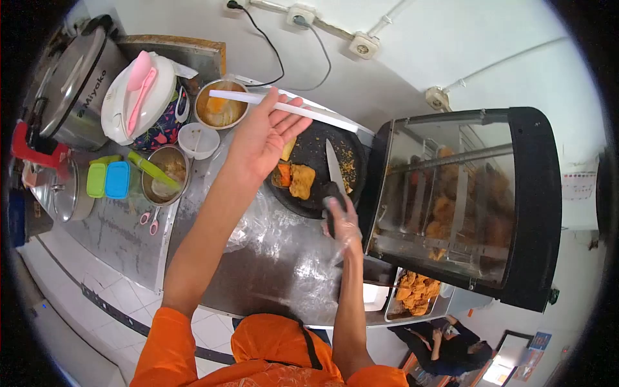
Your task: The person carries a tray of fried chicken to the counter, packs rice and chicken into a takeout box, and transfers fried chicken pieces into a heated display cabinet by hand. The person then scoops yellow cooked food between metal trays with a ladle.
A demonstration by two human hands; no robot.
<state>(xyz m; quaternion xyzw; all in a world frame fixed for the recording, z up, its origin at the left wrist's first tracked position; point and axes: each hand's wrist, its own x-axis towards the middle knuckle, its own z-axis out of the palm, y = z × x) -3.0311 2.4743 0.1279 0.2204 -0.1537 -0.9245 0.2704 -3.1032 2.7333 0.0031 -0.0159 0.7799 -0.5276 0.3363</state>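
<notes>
Steel knife (335,173) over a round black tray (317,149)

The right hand (342,222), in a clear plastic glove, grasps the knife's black handle at the near right of the tray; the blade points toward the wall. The left hand (267,135), palm up with fingers extended, appears to grip a long white stick (322,118) loosely between thumb and fingers.

Beside the blade lie golden fried pieces (301,181), with crumbs (349,169) scattered on its other side. The knife should feel rigid and fairly light, best held by the handle, though a greasy glove might slip. The fried pieces look light, with a brittle crust, so gentle support at the sides would suit them. The stick seems light and is best taken near its middle.

Farther left stand a metal bowl (201,106) with yellowish contents and a white cup (201,143); pink-handled scissors (154,227) lie beyond. To the right is a glass-fronted display cabinet (535,200). A person in dark clothing (445,351) is in the background.
</notes>
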